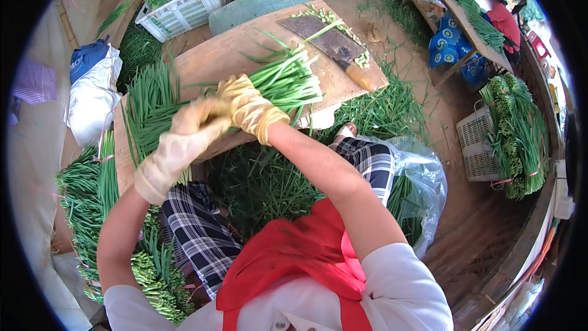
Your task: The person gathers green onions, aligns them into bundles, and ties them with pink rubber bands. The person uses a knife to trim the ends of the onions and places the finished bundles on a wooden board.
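Both my hands wear pale yellow rubber gloves over a wooden board (202, 62). My right hand (250, 103) is closed around a bunch of green garlic chives (289, 76), whose pale cut ends point right. Close against it on the left is my left hand (188, 133), blurred; its fingers are hard to make out. Loose chives (149, 105) lie on the board's left part, partly behind my left hand. A cleaver (324, 39) with a wooden handle lies flat at the board's right end, with short chopped stem ends (330, 17) around its blade.
White plastic crates (183, 14) of chives stand beyond the board. Tied bundles (517, 133) rest on a crate at the right, and more (82, 193) lie at the left. Scraps (266, 184) cover the ground below. A clear plastic bag (425, 184) is beside my leg. A person stands by another table (464, 18).
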A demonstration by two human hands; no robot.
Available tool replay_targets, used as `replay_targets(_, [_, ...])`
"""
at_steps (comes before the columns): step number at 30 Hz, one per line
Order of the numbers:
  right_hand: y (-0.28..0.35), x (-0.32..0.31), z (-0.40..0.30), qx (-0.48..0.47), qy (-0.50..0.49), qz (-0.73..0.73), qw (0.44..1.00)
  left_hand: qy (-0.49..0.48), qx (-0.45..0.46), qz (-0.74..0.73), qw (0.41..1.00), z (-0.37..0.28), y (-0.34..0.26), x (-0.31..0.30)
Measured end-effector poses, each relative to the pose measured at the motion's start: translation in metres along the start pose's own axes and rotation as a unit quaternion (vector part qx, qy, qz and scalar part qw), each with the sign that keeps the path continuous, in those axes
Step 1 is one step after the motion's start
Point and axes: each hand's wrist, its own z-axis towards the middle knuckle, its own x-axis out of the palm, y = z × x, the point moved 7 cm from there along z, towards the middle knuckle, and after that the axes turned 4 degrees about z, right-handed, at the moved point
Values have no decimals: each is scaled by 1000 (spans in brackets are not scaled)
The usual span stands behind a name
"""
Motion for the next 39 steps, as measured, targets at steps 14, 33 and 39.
replay_targets(14, [25, -3, -64, -74, -92, -5, 993, 92, 46, 325, 940, 136, -15, 90])
replay_targets(33, [-139, -95, -123, -34, -207, 94, 973, 159, -25, 310, 937, 149, -13, 87])
replay_targets(39, [-175, -81, -129, 88, -155, 208, 962, 159, -98, 462, 867, 155, -21, 95])
